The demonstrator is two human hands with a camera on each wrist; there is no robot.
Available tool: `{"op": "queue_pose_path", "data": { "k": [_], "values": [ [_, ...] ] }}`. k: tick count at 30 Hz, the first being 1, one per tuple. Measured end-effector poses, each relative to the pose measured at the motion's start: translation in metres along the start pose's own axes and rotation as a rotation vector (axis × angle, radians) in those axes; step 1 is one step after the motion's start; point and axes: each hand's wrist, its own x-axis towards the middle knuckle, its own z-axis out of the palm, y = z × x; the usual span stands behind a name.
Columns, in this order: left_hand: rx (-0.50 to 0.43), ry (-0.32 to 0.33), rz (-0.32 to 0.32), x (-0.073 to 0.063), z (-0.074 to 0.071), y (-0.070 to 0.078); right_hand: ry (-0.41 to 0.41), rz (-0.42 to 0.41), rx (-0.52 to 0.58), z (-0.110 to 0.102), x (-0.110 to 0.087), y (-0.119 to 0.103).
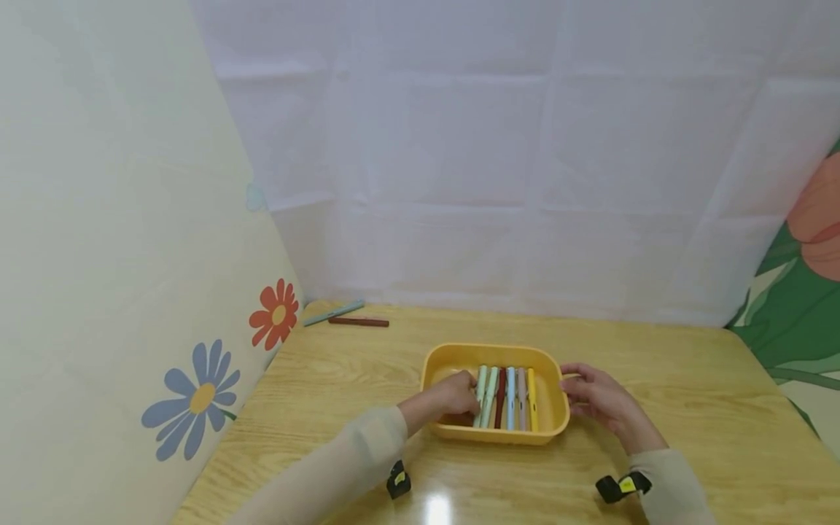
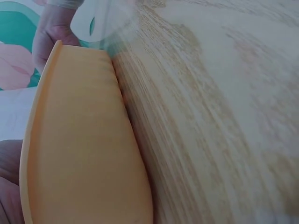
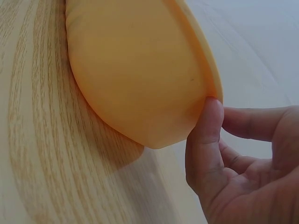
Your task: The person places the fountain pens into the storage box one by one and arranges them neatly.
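Beige sleeve (image 1: 331,470) is lying foremost, left hand (image 1: 457,394) beside pens (image 1: 511,399), its grip unclear.
Right hand (image 1: 600,399) is pinching the tray rim (image 3: 205,58), apparently steadying it.

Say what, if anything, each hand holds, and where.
The right hand touches the yellow tray at its right-end rim; a grip is unclear. The left hand is inside, by the pens; any hold is hidden.

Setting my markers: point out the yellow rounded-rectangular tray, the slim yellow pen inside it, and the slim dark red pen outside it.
Yellow tray (image 1: 492,436), head view: near rim.
Yellow pen (image 1: 533,401), head view: middle of barrel.
Dark red pen (image 1: 358,321) outside, head view: middle of barrel.
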Motion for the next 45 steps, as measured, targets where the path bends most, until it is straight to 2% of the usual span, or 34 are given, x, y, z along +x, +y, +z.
{"op": "queue_pose_path", "data": {
  "k": [4, 9, 13, 17, 23, 31, 35, 40, 45],
  "values": [
    [0.035, -0.004, -0.018, -0.001, -0.002, 0.001, -0.006, -0.002, 0.002, -0.001, 0.001, 0.001],
    [0.054, -0.07, -0.012, -0.002, -0.015, 0.006, -0.009, -0.004, 0.003, -0.001, 0.001, 0.002],
    [0.002, -0.119, 0.003, 0.0, -0.032, 0.009, -0.009, -0.003, 0.002, -0.001, 0.0, 0.002],
    [-0.039, -0.127, 0.027, 0.001, -0.046, 0.01, -0.009, -0.002, 0.0, -0.002, 0.0, 0.002],
    [-0.027, -0.075, 0.136, 0.0, -0.066, 0.012, -0.023, -0.015, 0.004, -0.003, 0.0, 0.004],
    [0.138, -0.043, 0.283, -0.001, -0.084, 0.009, -0.035, -0.009, 0.017, -0.002, 0.001, 0.007],
    [0.239, 0.02, 0.345, 0.0, -0.094, 0.006, -0.034, -0.01, 0.016, -0.002, 0.001, 0.006],
    [0.321, 0.077, 0.394, 0.004, -0.108, 0.001, -0.031, -0.004, 0.02, -0.003, 0.001, 0.004],
    [0.354, 0.116, 0.397, 0.009, -0.122, -0.01, -0.022, -0.003, 0.018, -0.004, 0.002, 0.004]
  ]
}}
